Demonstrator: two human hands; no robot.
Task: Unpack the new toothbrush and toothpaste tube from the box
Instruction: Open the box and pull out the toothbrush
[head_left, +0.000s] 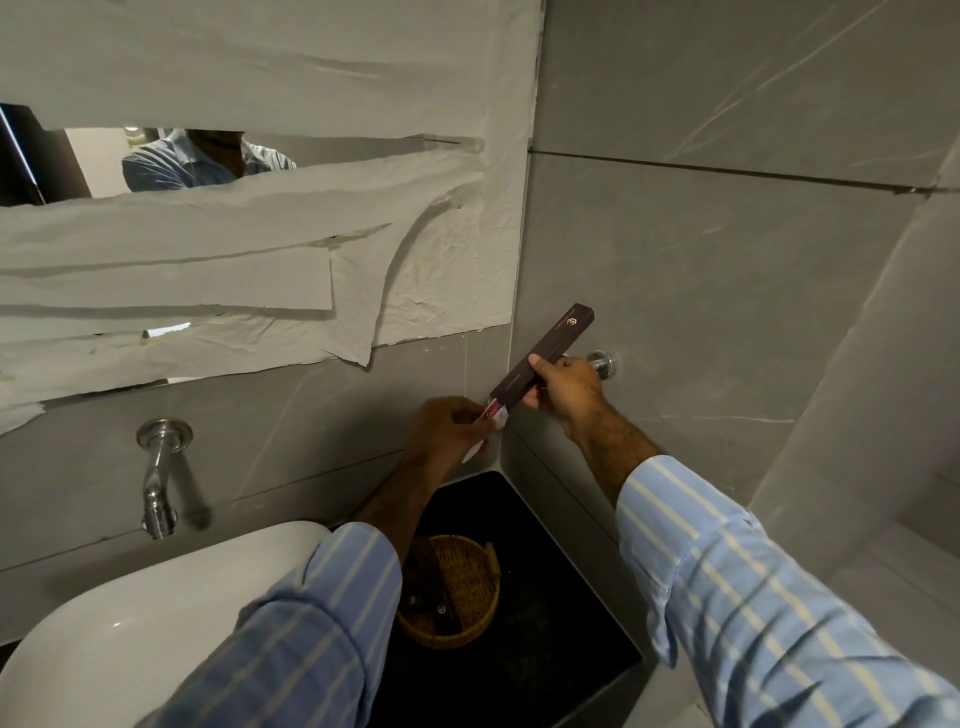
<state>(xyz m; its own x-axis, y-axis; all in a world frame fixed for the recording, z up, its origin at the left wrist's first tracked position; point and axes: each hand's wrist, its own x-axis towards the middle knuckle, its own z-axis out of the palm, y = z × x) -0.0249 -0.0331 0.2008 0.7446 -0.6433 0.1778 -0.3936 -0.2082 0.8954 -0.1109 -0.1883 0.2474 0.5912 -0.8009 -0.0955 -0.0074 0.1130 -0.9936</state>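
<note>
Head view: just right of the frame's centre, the right hand (563, 392) grips a long, dark maroon box (543, 358) around its lower half, thumb on the face turned to the camera and fingers wrapped behind. The box tilts, its closed end up and to the right, its open end down and to the left. At that lower end the left hand (449, 426) pinches a small white, red and blue item (493, 414) that sticks out of the box mouth; whether it is the tube or other packaging cannot be told. A white tip shows below the left fingers. The toothbrush is not visible.

Both arms wear blue striped sleeves (753, 582) and rise from the bottom edge. Behind the right hand, a chrome fitting (601, 362) stands out of the grey tiled wall (727, 260).

Lower centre, a round wicker basket (457, 592) sits on a black counter (545, 623), partly hidden by the left forearm, with dark items inside. Lower left is a white basin (156, 623), with a chrome tap (158, 478) on the wall above it. In the upper left, paper strips (260, 78) cover most of a mirror (104, 156).
</note>
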